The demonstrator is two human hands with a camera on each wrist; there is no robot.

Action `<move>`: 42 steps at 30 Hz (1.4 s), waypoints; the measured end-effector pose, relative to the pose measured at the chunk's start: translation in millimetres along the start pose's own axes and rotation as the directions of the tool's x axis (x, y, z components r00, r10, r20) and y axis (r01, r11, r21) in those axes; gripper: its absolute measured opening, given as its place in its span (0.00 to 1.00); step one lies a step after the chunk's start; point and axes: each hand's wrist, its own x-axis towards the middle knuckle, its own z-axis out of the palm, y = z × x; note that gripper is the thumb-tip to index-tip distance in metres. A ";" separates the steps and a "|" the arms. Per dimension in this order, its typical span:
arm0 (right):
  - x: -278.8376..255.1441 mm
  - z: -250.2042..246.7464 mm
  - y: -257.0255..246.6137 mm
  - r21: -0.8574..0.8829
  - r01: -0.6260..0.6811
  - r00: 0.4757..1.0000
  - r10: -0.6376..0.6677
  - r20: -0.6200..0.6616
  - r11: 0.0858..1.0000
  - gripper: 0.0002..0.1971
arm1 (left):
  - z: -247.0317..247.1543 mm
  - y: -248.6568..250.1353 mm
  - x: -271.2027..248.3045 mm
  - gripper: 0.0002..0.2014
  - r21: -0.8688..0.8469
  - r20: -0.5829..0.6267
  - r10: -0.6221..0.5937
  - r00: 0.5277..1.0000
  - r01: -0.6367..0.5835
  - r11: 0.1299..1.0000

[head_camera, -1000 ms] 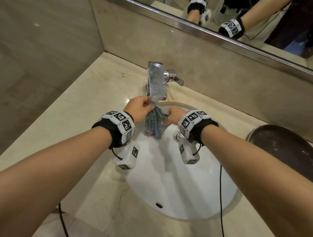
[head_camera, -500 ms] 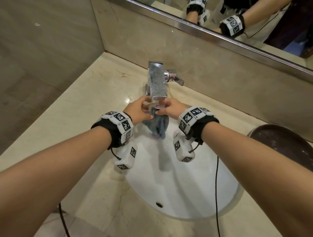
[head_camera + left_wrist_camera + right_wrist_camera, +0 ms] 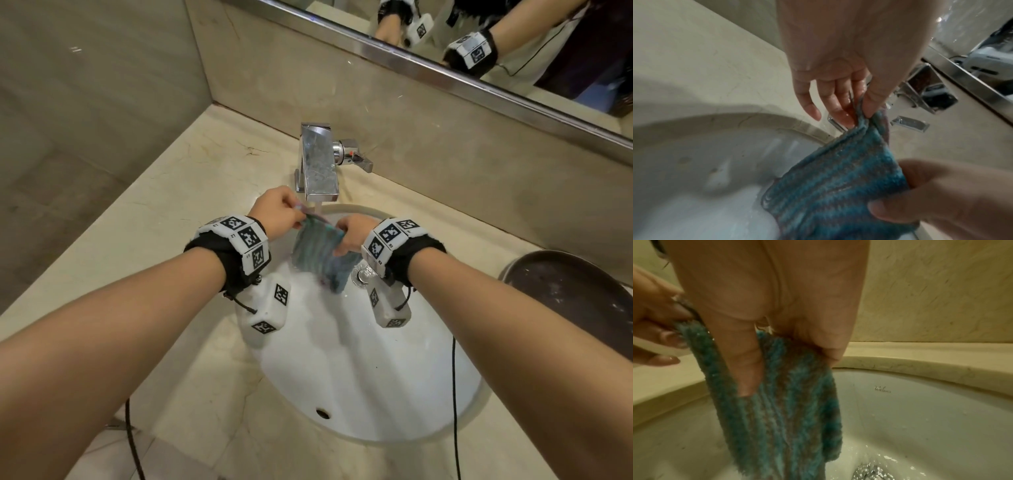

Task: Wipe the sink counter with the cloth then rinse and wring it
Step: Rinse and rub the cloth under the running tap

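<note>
A wet blue and grey striped cloth (image 3: 317,248) hangs spread between both hands over the white sink basin (image 3: 359,370), just below the chrome faucet (image 3: 318,164). A thin stream of water falls from the spout onto its top edge. My left hand (image 3: 279,212) pinches the cloth's upper left corner (image 3: 863,120) between thumb and fingers. My right hand (image 3: 349,233) grips the cloth (image 3: 781,399) at its upper right edge, thumb laid across the front. The cloth (image 3: 836,186) hangs down into the basin.
The beige marble counter (image 3: 164,222) surrounds the basin, with a backsplash and mirror behind. A dark round bowl (image 3: 575,294) sits at the right. The drain (image 3: 363,275) lies under the right wrist, and an overflow hole (image 3: 322,413) is near the front rim.
The hands were close together with the cloth bunched under the spout. They have moved apart and the cloth now hangs spread open between them.
</note>
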 end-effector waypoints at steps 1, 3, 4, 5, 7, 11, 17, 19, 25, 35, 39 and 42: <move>-0.4 0.4 0.3 -0.048 -0.008 1.000 0.008 -0.005 0.999 0.17 | 0.4 0.1 0.6 0.15 0.005 -0.006 0.003 1.000 -0.003 1.000; 11.3 3.5 7.6 -0.155 -0.048 0.999 0.046 -0.016 0.987 0.14 | -0.6 -0.7 0.7 0.15 0.038 -0.040 -0.009 0.999 0.010 0.999; 24.7 7.1 16.1 -0.204 -0.066 0.998 0.061 -0.031 0.977 0.13 | -1.7 -1.9 0.2 0.14 0.042 -0.057 -0.021 0.998 0.023 0.999; 30.4 8.1 19.4 -0.224 -0.103 0.994 0.093 -0.056 0.969 0.13 | -2.8 -3.8 0.1 0.13 0.047 -0.071 -0.026 0.997 0.030 0.998; 20.7 3.3 14.7 -0.139 -0.117 0.987 0.100 -0.127 0.983 0.09 | -3.9 -7.3 -2.4 0.12 0.078 -0.085 -0.037 0.996 0.044 0.996; 1.8 -3.5 6.8 0.233 -0.034 0.983 0.074 -0.167 0.972 0.05 | -6.6 -13.8 -7.1 0.12 0.121 -0.085 -0.075 0.994 0.085 0.989; -5.3 -5.3 -3.9 0.499 0.127 0.975 -0.015 -0.223 0.857 0.08 | -3.7 -17.1 -13.3 0.12 0.298 -0.020 -0.049 0.999 0.053 0.953; -6.8 -5.1 -9.9 0.511 0.162 0.972 -0.046 -0.232 0.844 0.09 | 0.7 -15.7 -15.3 0.09 0.264 0.054 0.004 0.999 -0.018 0.964; -9.6 -7.2 -15.8 0.466 0.175 0.975 -0.087 -0.206 0.867 0.13 | 8.8 -3.7 -15.8 0.16 0.171 0.142 0.101 0.985 -0.125 0.977; -5.9 -12.7 -4.8 0.049 0.054 0.998 -0.051 -0.046 0.997 0.14 | 5.9 -2.4 -7.1 0.06 0.118 0.080 0.105 0.991 -0.114 0.987; -4.9 -7.2 0.3 -0.019 0.007 0.998 -0.008 -0.069 1.000 0.16 | 6.1 -0.2 -8.5 0.07 0.080 0.049 0.102 0.994 -0.106 0.991; -4.9 -6.1 2.4 0.071 0.033 0.992 -0.024 -0.125 0.997 0.15 | 1.6 -8.8 -6.4 0.16 0.068 0.021 0.082 0.996 -0.083 0.994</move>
